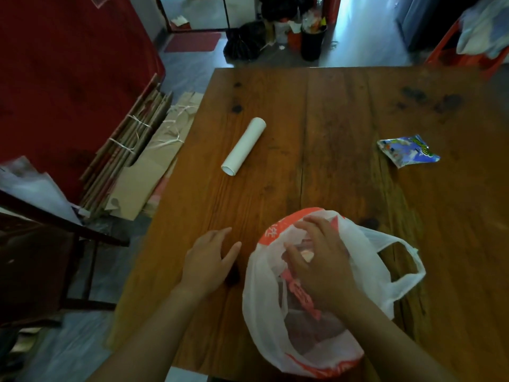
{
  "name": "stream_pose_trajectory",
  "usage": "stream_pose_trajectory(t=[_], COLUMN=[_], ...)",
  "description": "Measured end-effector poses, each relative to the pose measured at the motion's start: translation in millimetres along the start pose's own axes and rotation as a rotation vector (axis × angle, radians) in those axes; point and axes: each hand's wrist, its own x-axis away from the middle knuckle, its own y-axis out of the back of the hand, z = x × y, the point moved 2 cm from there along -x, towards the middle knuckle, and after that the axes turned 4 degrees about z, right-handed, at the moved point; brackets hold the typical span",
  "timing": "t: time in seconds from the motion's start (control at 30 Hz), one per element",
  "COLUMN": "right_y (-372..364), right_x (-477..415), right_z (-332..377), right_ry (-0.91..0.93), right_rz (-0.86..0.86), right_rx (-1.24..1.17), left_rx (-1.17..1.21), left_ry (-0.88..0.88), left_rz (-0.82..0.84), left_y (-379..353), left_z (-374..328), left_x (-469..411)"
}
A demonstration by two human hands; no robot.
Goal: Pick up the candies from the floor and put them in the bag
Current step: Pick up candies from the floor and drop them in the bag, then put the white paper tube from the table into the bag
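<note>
The step in hand looked like the drop-off: the right hand (319, 260) hung over the mouth of the white and orange plastic bag (275, 340), which lay open near the table's (330, 119) near edge. Its fingers (311, 221) were curled loosely downward over the opening, and a small pale piece, probably a candy (306, 255), showed just under the thumb; whether it was pinched or already lying in the bag could not be told. Reddish shapes showed through the plastic, possibly more candies.

The left hand (209, 260) rested flat on the wood just left of the bag, fingers spread, holding nothing.

The next move probably called for releasing into the bag, then withdrawing without dragging the thin rim along.

Farther off, a white roll (243, 146) lay toward the left edge and a blue printed packet (407, 151) toward the right. No candies were visible on the floor (181, 75).
</note>
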Motion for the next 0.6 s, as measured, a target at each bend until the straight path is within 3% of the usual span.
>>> stream_pose_trajectory(t=[0.17, 0.33, 0.6], right_y=[-19.6, -55.8, -107.9], right_x=[-59.0, -125.8, -251.3], right_z=[47.9, 72.1, 83.0], right_ry=[0.084, -0.082, -0.241], right_rz=[0.063, 0.16, 0.038], right_rx=[-0.011, -0.014, 0.043], left_rx=[-0.047, -0.08, -0.162], left_ry=[-0.055, -0.097, -0.22], left_rz=[0.039, 0.034, -0.013], left_y=[22.9, 43.0, 44.2], left_z=[25.8, 57.8, 97.8], left_x=[-46.4, -106.7, -192.0])
